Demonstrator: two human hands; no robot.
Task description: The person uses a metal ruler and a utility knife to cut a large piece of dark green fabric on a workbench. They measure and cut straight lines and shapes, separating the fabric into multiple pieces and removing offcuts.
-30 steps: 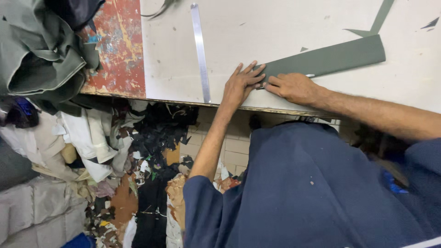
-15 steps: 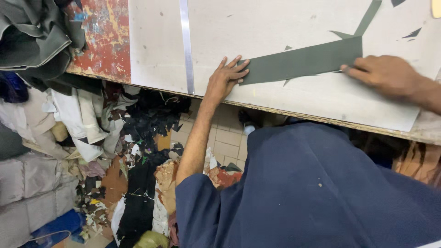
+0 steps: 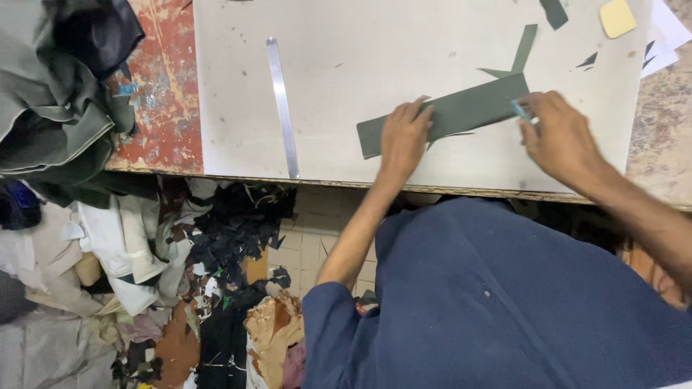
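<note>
The dark green strip point(image 3: 461, 112) looks thin, limp and light: left hand point(image 3: 404, 140) presses it flat, grip open, while right hand point(image 3: 562, 137), at its 3 o'clock end, pinches a small blue tool point(image 3: 520, 110).

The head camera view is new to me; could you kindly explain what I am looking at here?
There is no machine here: a person works with two bare hands, and the one camera sits on that person's head, looking down, so the blue shirt fills the bottom. The left hand presses flat on a long dark green strip lying on a pale cutting board. The right hand is at the strip's right end and holds a small light blue tool; what kind it is cannot be told. Also on the board are a metal ruler and small green offcuts, with a yellow piece at the top right corner. The board rests on a worn red table. Left of it is a heap of green cloth, and scraps cover the floor below.
</note>
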